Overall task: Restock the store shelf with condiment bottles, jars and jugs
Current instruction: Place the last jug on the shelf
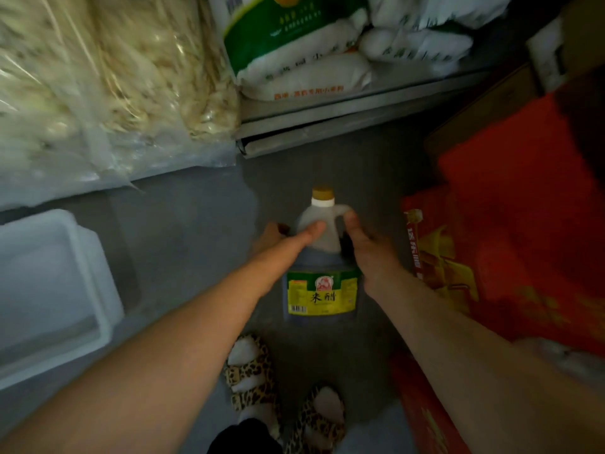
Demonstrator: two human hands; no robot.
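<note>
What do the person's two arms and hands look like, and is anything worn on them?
Both forearms are bare up to the edge of the picture: no sleeves show. The left hand and the right hand wear no gloves, and no watch, bracelet or ring can be seen on either wrist or on the fingers that show. The picture is somewhat blurred, so a very thin ring could not be ruled out.

I see the vinegar jug (320, 257) upright on the floor (183, 224), between my left hand (281, 244) and right hand (366, 253). Noodle bags (98, 93) and a foam box (49, 290) lie left, cartons (507, 224) right, flour sacks (304, 70) on the shelf (327, 116) beyond.
</note>
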